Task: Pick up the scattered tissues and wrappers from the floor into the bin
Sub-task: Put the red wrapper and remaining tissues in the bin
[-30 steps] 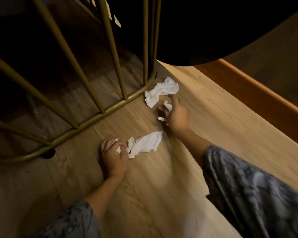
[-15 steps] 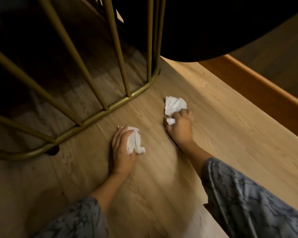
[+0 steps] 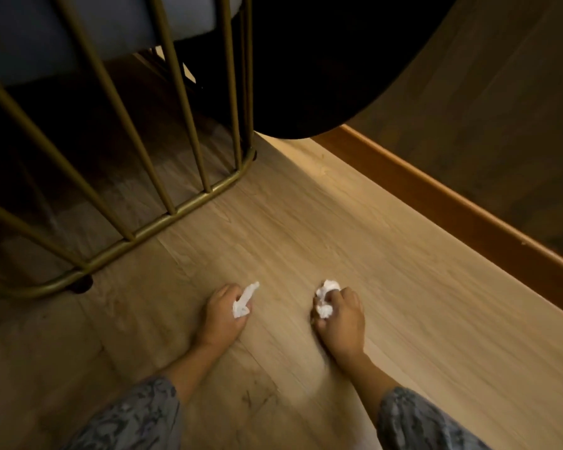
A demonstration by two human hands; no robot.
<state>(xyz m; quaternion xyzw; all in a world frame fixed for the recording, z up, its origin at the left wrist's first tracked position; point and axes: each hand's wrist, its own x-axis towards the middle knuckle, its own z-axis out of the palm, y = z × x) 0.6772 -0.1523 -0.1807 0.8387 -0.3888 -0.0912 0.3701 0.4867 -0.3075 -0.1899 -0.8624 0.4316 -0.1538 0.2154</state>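
Observation:
My left hand (image 3: 220,316) is closed around a crumpled white tissue (image 3: 243,302), one end of which sticks out past my fingers. A balled white tissue (image 3: 326,298) is bunched in the fist of my right hand (image 3: 340,319). Both hands hover low over the light wooden floor (image 3: 306,228), side by side and a little apart. No bin shows in this view, and no loose tissues or wrappers are visible on the floor.
A gold metal frame (image 3: 163,219) of slanted bars stands on the floor at the left, with a dark round tabletop (image 3: 322,76) overhead. An orange-brown wooden skirting (image 3: 452,203) runs along the right.
Both hands have drawn back from the gold frame toward me, each squeezing its tissue into a tighter ball. The tissues that lay on the floor a second ago are in my hands.

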